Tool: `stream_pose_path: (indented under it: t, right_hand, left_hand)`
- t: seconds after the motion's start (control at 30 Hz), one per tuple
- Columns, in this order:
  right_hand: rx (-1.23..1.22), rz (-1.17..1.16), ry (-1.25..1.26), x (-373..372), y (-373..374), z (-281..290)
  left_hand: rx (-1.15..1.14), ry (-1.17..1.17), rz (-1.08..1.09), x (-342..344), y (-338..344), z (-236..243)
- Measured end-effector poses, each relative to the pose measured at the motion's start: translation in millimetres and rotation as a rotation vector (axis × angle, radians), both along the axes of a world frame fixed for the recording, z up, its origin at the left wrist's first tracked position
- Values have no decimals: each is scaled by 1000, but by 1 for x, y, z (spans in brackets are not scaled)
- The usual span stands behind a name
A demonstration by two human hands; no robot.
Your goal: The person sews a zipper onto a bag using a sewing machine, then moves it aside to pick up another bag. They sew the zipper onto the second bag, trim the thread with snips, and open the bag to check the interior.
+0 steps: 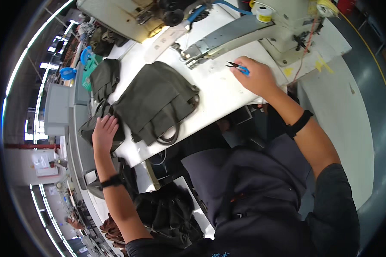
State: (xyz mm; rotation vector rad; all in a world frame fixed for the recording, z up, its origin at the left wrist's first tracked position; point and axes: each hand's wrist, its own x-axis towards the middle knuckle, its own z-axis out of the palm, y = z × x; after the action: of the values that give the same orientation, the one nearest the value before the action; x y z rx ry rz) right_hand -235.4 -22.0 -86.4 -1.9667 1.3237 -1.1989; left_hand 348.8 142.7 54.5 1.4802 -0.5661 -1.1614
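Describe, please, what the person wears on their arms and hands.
Both hands, the left hand and the right hand, are bare, with no gloves. Each wrist carries a black band: the left wristband and the right wristband. Both forearms are bare; a dark grey short sleeve covers the right upper arm.

White table (227, 92) is seen, cream sewing machine (283, 17) at its far edge. Olive-green bag (156, 100) with dark handles is laid mid-table. Blue-handled, black-bladed snips (239, 67) are gripped. Black wristbands are worn. Yellow thread spool (263, 15) is mounted.
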Motion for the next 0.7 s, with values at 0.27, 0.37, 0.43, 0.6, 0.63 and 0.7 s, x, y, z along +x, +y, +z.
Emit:
stream_pose_path:
  t: [0.27, 0.37, 0.43, 0.6, 0.63, 0.7]
  right_hand:
    - [-92, -73, 235, -29, -12, -17]
    - [-470, -187, 441, -34, -20, -8]
    - [-612, -170, 392, -18, 2, 11]
    - [481, 298, -224, 37, 74, 16]
    - [682, 357, -350, 48, 78, 16]
    - [997, 414, -558, 75, 88, 23]
  left_hand:
    - [-242, -1441, -393, -278, 4, -48]
    - [-68, -1486, -372, -306, 11, -92]
    - [-34, -1514, -320, -304, 15, -109]
    - [-215, -1425, -163, -307, 27, -105]
    - [-233, -1367, -153, -313, 27, -102]
    - [-249, -1327, -149, -319, 35, -91]
